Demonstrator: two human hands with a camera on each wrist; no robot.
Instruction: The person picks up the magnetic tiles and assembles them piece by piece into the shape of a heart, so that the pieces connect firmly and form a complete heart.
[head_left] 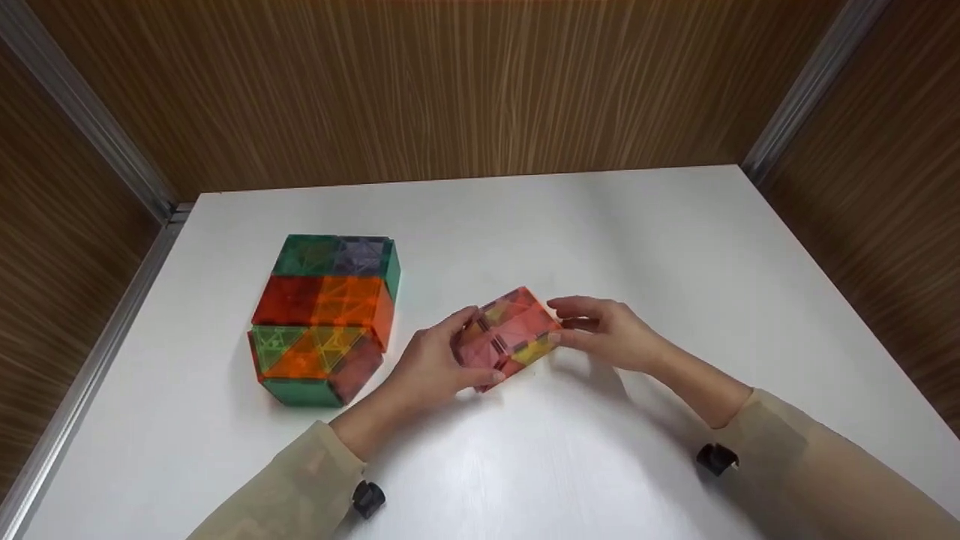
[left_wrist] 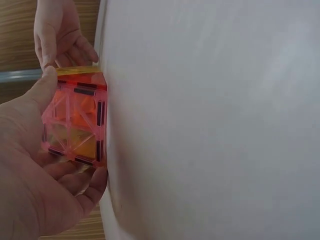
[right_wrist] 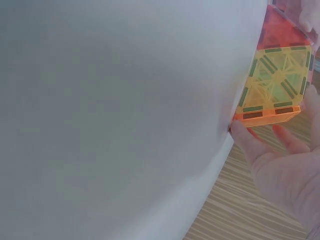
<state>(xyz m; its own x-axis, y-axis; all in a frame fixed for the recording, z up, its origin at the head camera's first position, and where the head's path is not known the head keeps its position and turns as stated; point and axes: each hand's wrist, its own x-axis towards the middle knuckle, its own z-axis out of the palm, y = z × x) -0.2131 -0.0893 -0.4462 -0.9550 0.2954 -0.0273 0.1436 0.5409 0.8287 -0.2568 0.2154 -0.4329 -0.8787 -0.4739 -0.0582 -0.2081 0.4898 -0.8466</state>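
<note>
A small box of translucent magnetic tiles (head_left: 525, 326) sits low over the white table, pink and red on top. My left hand (head_left: 431, 364) grips its left end, thumb along the near edge and fingers round the far side. In the left wrist view, a pink square tile (left_wrist: 75, 120) forms the end beside that palm. My right hand (head_left: 619, 336) is at the opposite end, its fingers spread and fairly straight, with fingertips right at the edges. The right wrist view shows a yellow side tile (right_wrist: 277, 77) and an orange end tile (right_wrist: 270, 116) by those fingers.
Left of my hands, a larger block of green, purple, red and orange magnetic tiles (head_left: 322, 300) stands on the white table (head_left: 637, 232). Wood-grain panels (head_left: 480, 90) enclose the table at the back and both sides.
</note>
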